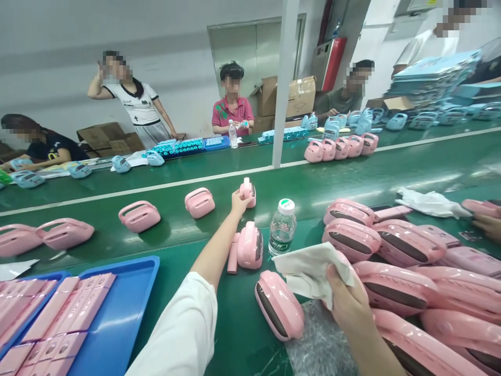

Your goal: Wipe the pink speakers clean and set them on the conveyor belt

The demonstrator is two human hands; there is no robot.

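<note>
My left hand [241,200] reaches out over the green belt [203,230], its fingers closed on a small pink handled case [250,191]. My right hand [346,297] pinches a white cloth [309,266] near the lower right, and a pink case behind it is partly hidden by hand and cloth. Just left of the cloth lies a pink case with a dark strip [278,305]. Another pink case [252,245] stands beside a slim pink bar [233,254], below my left hand. A clear bottle with a white cap [282,228] stands between my hands.
Several pink cases [407,243] crowd the right side. Blue trays [121,308] with pink boxes sit at the lower left. More pink cases [140,216] stand along the belt at left. People sit and stand behind the line; another person's hand [488,227] shows at the right edge.
</note>
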